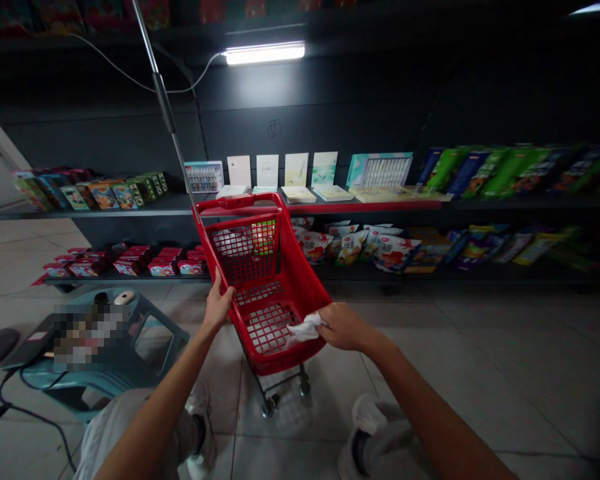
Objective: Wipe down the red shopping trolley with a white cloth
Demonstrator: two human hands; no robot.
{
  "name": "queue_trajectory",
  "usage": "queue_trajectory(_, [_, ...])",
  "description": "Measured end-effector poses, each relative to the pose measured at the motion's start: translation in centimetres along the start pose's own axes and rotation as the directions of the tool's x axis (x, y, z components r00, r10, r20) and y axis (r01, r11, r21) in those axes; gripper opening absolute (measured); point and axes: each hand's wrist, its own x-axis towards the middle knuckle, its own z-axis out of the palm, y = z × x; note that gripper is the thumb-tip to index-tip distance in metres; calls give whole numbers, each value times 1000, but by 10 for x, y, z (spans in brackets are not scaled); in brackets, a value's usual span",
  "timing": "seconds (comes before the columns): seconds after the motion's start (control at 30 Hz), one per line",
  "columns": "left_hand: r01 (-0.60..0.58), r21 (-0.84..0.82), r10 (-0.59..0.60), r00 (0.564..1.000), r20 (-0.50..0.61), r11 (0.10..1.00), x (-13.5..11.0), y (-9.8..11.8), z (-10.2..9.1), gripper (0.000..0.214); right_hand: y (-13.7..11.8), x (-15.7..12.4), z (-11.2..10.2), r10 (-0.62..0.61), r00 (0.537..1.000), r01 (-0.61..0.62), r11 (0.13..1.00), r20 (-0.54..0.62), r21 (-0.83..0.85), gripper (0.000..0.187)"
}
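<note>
A small red plastic shopping cart (pixel 307 290) on wheels stands on the tiled floor in front of me. My left hand (pixel 218 304) grips the cart's left rim, fingers closed over the edge. My right hand (pixel 344 326) is closed on a crumpled white cloth (pixel 305 329) and presses it against the inside of the basket near its right rim. The basket looks empty apart from the cloth. My knees and white shoes show below the cart.
Dark shelves (pixel 130 215) behind the cart carry boxes, cards and snack bags. A teal plastic stool (pixel 153 363) with a cable and small items stands at the left. A metal pole (pixel 165 107) rises behind the cart. A lit tube lamp (pixel 265 52) hangs above.
</note>
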Motion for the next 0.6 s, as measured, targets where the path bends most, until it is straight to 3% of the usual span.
queue_trajectory(0.07, [0, -27, 1, 1000, 15, 1000, 1, 5, -1, 83, 15, -11, -1, -38, 989, 60, 986, -144, 154, 31])
queue_trajectory(0.13, [-3, -44, 5, 1000, 29, 999, 0, 10, -3, 82, 26, -21, 0, -2, 930, 122, 945, -366, 305, 36])
queue_trajectory(0.17, [-3, -49, 5, 999, 34, 999, 0, 13, -3, 81, 31, -25, 1, 73, 874, 123, 923, -481, 363, 37])
queue_trajectory(0.23, [-1, -52, 3, 999, 40, 999, -1, 17, -4, 78, 40, -33, 3, 292, 700, 54, 888, -652, 457, 38])
queue_trajectory(0.3, [12, -33, -10, 999, 40, 999, 0, 19, -5, 75, 47, -39, 6, 445, 537, -38, 862, -717, 506, 38])
queue_trajectory(0.33, [22, -3, -22, 999, 31, 1000, 1, 21, -6, 74, 49, -41, 8, 460, 504, -63, 864, -731, 500, 37])
queue_trajectory(0.37, [32, 46, -32, 999, 9, 998, 2, 22, -8, 73, 50, -43, 10, 427, 514, -54, 882, -744, 468, 36])
queue_trajectory(0.4, [36, 114, -33, 999, -28, 993, 2, 25, -10, 73, 48, -44, 13, 342, 559, -5, 912, -755, 410, 35])
queue_trajectory(0.5, [-29, 365, 88, 985, -148, 930, -6, 45, -13, 70, 31, -44, 24, -104, 729, 296, 939, -677, 174, 36])
queue_trajectory(0.53, [-80, 433, 160, 975, -152, 898, -12, 55, -13, 64, 23, -43, 27, -234, 754, 380, 917, -614, 117, 38])
queue_trajectory(0.6, [-201, 506, 268, 962, -61, 839, -32, 79, -6, 44, 8, -42, 32, -360, 786, 452, 889, -502, 70, 41])
